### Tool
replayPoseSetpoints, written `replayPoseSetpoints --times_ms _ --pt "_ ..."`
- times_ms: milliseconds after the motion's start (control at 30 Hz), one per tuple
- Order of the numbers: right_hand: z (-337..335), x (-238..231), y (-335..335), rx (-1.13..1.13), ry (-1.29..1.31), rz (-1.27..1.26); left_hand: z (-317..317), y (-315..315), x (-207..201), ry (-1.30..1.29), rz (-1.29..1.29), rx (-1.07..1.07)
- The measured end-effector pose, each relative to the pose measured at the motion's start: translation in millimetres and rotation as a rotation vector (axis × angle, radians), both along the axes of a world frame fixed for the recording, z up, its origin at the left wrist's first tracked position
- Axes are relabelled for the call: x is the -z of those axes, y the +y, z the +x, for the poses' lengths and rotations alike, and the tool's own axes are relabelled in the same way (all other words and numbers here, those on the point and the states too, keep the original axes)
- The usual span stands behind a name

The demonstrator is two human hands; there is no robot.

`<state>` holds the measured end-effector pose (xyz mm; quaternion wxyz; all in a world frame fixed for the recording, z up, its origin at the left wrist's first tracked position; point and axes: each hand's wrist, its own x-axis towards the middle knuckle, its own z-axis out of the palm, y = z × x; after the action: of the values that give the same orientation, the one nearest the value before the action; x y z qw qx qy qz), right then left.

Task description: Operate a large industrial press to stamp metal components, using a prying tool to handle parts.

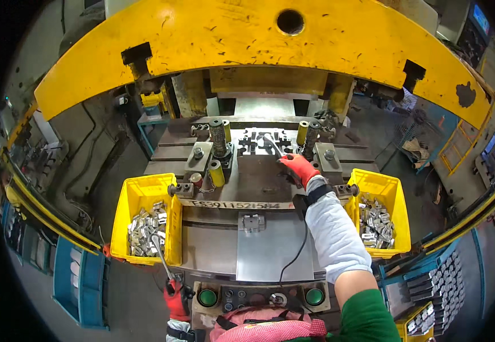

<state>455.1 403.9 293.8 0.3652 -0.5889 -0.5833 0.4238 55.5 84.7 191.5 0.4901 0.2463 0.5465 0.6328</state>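
My right hand (301, 170), in a red glove, is stretched over the press die (256, 174). It grips a silver rod with a rounded end (273, 146), whose tip is at the bright die centre (253, 141). Low on the left, my left hand (176, 300), also red-gloved, is closed around a second silver rod with a rounded end (161, 252). That rod's head reaches into the left yellow bin (174, 233), against a heap of small metal parts (148, 225). The fingertips of both hands are partly hidden.
Another yellow bin (402, 222) of metal parts stands at the right. A metal piece (254, 223) lies on the pale plate (273, 256) before the die. Guide posts (218, 138) flank the die under a yellow press beam (225, 40). Green buttons (207, 297) and a dark cable (296, 256) are nearer me.
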Motion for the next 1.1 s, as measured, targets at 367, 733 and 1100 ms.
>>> replayPoseSetpoints --times_ms 367,733,1100 --pt "46.5 60.5 -289.6 1.102 0.131 0.409 -84.2 -80.4 165.9 0.352 -0.378 -0.465" --pt "114.7 331.9 -464.7 0.493 -0.188 -0.287 -85.6 -36.0 300.8 0.529 -0.838 0.108" --pt "74.0 292.8 -430.3 0.772 -0.33 -0.657 -28.6 -11.8 220.8 0.7 -0.844 0.219"
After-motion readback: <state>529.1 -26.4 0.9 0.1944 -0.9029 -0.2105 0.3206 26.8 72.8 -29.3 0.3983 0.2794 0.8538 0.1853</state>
